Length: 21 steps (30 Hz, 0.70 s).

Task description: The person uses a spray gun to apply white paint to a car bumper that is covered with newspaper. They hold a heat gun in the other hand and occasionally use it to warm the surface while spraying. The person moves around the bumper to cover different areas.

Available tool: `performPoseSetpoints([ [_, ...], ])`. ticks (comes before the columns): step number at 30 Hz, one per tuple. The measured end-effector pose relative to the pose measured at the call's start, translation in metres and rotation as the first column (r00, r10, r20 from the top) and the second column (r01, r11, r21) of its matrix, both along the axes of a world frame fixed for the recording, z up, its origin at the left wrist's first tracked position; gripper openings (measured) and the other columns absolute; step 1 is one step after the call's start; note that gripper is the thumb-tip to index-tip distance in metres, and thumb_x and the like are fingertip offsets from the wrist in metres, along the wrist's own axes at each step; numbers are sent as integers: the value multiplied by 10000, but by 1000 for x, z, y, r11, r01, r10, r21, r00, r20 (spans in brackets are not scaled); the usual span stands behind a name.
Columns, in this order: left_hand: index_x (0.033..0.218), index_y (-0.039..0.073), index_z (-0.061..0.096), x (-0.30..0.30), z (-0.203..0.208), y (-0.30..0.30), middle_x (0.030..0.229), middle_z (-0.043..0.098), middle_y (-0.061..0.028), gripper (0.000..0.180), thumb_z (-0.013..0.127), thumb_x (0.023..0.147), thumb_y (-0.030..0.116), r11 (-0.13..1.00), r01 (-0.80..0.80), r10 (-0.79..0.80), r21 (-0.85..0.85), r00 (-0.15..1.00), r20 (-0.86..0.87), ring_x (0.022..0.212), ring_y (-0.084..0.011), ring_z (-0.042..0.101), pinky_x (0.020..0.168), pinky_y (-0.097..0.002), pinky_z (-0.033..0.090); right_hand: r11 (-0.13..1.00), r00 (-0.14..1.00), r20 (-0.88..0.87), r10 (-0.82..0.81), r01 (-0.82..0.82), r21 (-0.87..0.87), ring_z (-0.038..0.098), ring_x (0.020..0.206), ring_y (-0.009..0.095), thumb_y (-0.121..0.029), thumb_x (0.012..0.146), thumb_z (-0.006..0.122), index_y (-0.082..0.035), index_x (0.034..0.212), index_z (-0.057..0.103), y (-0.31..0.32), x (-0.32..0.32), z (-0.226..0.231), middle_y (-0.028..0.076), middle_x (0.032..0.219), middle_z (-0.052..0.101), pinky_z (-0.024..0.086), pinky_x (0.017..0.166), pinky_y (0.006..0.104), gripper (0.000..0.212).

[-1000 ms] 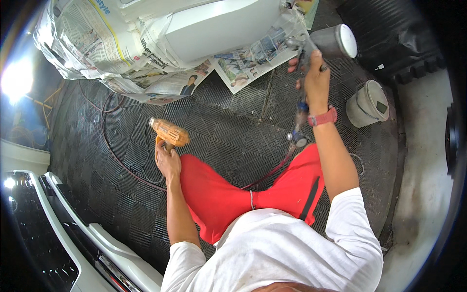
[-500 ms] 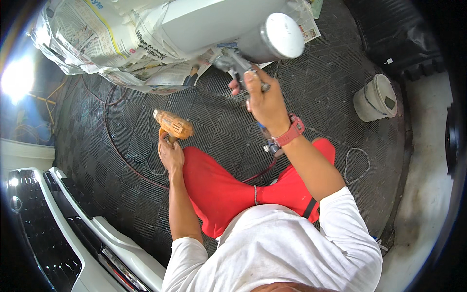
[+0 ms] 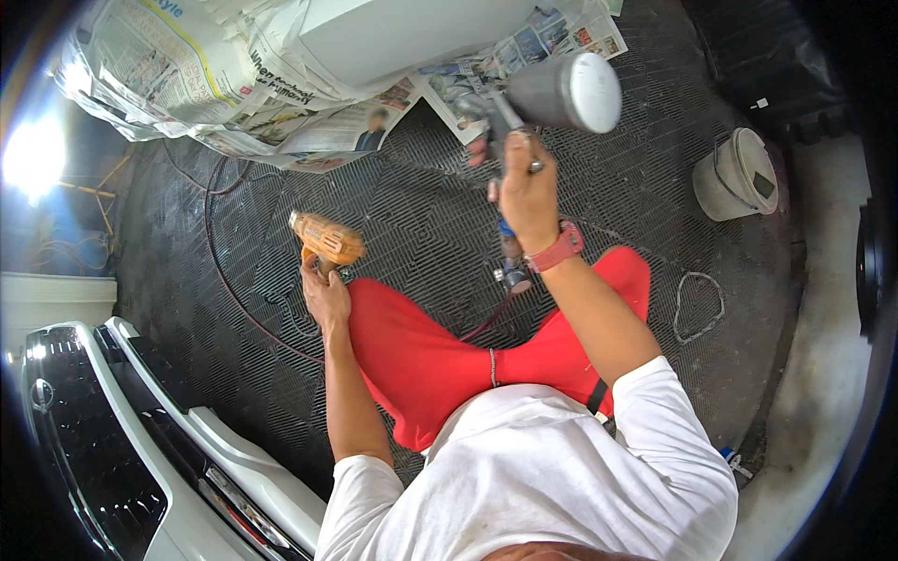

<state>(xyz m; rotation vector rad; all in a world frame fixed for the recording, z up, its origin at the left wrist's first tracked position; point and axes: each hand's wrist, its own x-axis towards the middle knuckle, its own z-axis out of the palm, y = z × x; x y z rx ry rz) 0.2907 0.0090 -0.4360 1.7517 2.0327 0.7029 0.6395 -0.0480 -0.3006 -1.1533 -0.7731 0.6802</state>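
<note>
The heat gun is held in the left fingers, left of the spray gun held in the right fingers. Newspaper is spread before both, around a panel. On the floor, a bucket is set at right, a hose laid at left.

A white short-sleeved T-shirt, creased toward five o'clock, meets bright red bottoms with a grey waist cord and dark stripe near four; a dull-red wristwatch shows toward half past two.
</note>
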Motion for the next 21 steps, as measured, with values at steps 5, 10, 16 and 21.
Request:
performPoseSetpoints([
  [5,1419,38,481,-1,3,-4,1300,640,-228,496,596,939,88,1000,-13,13,-17,1000,1,1166,-409,644,1010,-487,488,985,987,32,156,-158,73,696,789,120,-345,1124,485,8,1255,662,13,-28,-6,78,918,758,557,720,298,415],
  [10,1441,31,468,-12,6,-11,1317,646,-227,486,548,969,118,999,-39,40,-36,999,23,1171,-387,660,1010,-463,495,989,985,-90,146,-146,2,669,714,106,-351,1126,486,8,1234,670,21,-2,-19,73,885,742,522,576,265,417],
  [16,1465,28,457,-27,6,-21,1253,666,-202,492,539,998,159,997,-61,63,-39,996,66,1161,-354,662,1022,-434,481,996,995,-84,-57,51,-72,670,660,114,-426,1137,403,6,1090,692,29,77,-41,79,869,747,481,463,247,522],
  [21,1469,32,460,-30,9,-27,1218,665,-209,507,516,977,139,993,-87,96,-81,989,110,1147,-341,657,1018,-430,476,973,975,-61,-215,208,-103,720,737,143,-452,1136,373,11,1052,708,47,126,-55,101,923,774,495,478,277,577],
])
